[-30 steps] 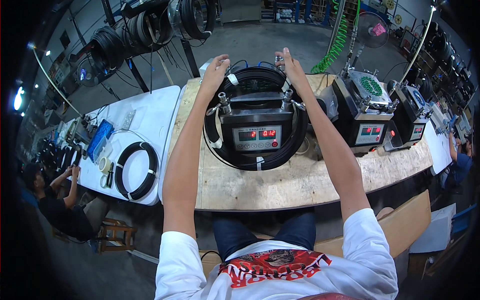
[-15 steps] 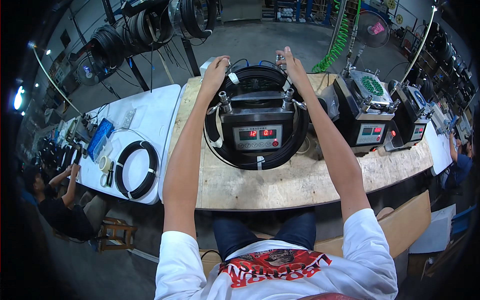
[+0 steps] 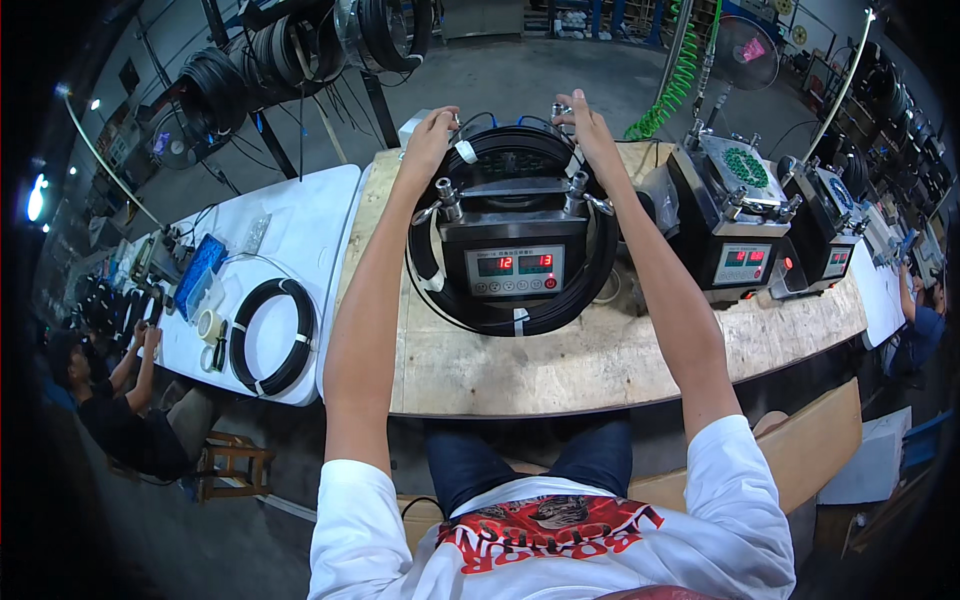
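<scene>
A black coil of tubing (image 3: 520,315), bound with white tape strips, lies around a dark box-shaped machine (image 3: 510,235) with a red digital display on the wooden bench (image 3: 560,365). Both my arms reach over the machine to the coil's far side. My left hand (image 3: 435,135) is closed on the far left rim, beside a white tape strip. On the far right rim my right hand (image 3: 585,125) curls its fingers over the coil, close to a metal fitting. Two metal posts stand on the machine's top between my arms.
Two similar machines (image 3: 735,215) (image 3: 830,215) stand to the right on the bench. A white table on the left holds another black coil (image 3: 272,335), a tape roll (image 3: 208,325) and a blue box (image 3: 198,275). A person (image 3: 110,400) sits at far left, near a wooden stool (image 3: 230,460).
</scene>
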Available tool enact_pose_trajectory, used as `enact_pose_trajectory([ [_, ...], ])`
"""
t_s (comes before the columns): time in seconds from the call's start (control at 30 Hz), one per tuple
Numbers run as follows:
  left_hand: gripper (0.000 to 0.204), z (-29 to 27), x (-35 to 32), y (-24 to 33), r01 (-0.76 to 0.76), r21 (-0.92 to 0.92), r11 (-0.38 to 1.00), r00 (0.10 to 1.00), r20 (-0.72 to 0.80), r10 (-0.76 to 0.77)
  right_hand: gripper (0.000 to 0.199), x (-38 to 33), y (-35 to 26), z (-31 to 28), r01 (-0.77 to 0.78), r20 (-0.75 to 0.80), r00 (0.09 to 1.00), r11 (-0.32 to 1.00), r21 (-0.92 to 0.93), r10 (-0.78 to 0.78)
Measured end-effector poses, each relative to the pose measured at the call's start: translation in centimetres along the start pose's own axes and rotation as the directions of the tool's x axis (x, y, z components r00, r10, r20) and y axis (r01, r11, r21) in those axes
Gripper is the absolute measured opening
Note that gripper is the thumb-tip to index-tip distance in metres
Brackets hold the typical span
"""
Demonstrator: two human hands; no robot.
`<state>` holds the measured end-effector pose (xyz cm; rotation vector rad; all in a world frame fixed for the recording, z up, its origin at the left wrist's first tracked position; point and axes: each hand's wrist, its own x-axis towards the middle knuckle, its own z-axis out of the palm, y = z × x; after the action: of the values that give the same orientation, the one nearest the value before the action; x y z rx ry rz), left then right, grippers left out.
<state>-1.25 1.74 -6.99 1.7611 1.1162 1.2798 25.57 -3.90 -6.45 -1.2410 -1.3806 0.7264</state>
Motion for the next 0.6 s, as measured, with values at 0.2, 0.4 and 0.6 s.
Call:
enact_pose_trajectory([
  [0.2,0.045,0.00,0.08,-0.12,-0.012,0.038,0.999,1.000,0.012,0.012,0.074,0.13,0.16,-0.01,0.010,0.007,1.000,1.000,0.004,-0.010],
  [0.4,0.046,0.23,-0.10,0.26,-0.008,0.051,0.999,1.000,0.008,0.007,0.073,0.44,0.75,-0.13,-0.001,0.009,1.000,0.996,0.086,0.000],
  [0.6,0.048,0.01,0.50,-0.67,0.030,-0.037,0.999,1.000,0.000,-0.030,0.072,0.15,0.06,0.15,-0.023,-0.042,0.999,1.000,0.001,0.023],
])
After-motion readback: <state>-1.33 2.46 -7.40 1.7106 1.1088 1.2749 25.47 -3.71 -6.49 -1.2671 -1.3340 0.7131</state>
